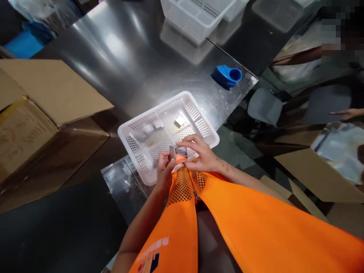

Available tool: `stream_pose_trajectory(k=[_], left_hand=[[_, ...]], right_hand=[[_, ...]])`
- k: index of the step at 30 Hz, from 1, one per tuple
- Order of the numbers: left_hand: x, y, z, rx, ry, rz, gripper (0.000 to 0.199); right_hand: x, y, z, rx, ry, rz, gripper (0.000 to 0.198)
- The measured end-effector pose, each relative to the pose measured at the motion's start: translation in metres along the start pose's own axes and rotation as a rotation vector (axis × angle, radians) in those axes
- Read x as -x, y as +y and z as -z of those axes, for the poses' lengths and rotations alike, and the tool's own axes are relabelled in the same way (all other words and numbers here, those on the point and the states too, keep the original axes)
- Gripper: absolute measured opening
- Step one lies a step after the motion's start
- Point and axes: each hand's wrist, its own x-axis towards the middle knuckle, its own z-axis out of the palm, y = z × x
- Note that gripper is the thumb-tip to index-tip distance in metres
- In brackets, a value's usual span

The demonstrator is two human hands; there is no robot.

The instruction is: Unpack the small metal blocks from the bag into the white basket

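Both my hands hold a small shiny silver box close to my chest, over the near edge of a white perforated plastic basket. My left hand grips the box's left end from below. My right hand covers its right side, fingers curled over the top. Inside the basket lie a few more small silver boxes, toward its far side. The basket rests on a steel table, with its near corner over a sheet of clear plastic.
A large open cardboard carton stands at the left. A blue tape dispenser sits near the table's right edge. More white baskets are at the far end. Another person's hand and cartons are at right.
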Motion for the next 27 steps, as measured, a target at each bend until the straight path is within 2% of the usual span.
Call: stream_pose_trajectory(k=[4, 9, 11, 17, 21, 22, 24, 26, 27], left_hand=[[0.003, 0.001, 0.003, -0.165, 0.012, -0.194, 0.055], [0.001, 0.003, 0.013, -0.404, -0.052, -0.516, 0.011], [0.000, 0.006, 0.014, -0.455, -0.083, -0.590, 0.004], [-0.004, 0.008, 0.010, -0.469, -0.087, -0.613, 0.005], [-0.004, 0.012, 0.015, -0.533, -0.067, -0.496, 0.010], [-0.004, 0.015, 0.021, -0.582, -0.048, -0.501, 0.013], [-0.001, 0.023, 0.045, -0.726, 0.049, -0.609, 0.015], [0.005, 0.031, 0.084, -0.913, 0.258, -0.759, 0.017], [0.010, 0.035, 0.108, -1.037, 0.392, -0.790, 0.020]], right_hand=[[-0.001, 0.000, 0.001, 0.015, 0.023, -0.053, 0.063], [0.000, 0.003, 0.002, -0.004, 0.001, -0.039, 0.055], [0.001, 0.004, 0.003, 0.001, 0.000, -0.031, 0.054], [0.002, 0.005, 0.004, -0.010, -0.005, -0.039, 0.057], [0.003, 0.009, 0.004, 0.049, -0.043, -0.085, 0.057], [0.004, 0.012, 0.004, 0.084, -0.079, -0.118, 0.057], [0.008, 0.023, 0.007, 0.165, -0.184, -0.212, 0.058], [0.016, 0.038, 0.013, 0.243, -0.255, -0.314, 0.060], [0.021, 0.046, 0.018, 0.279, -0.253, -0.365, 0.063]])
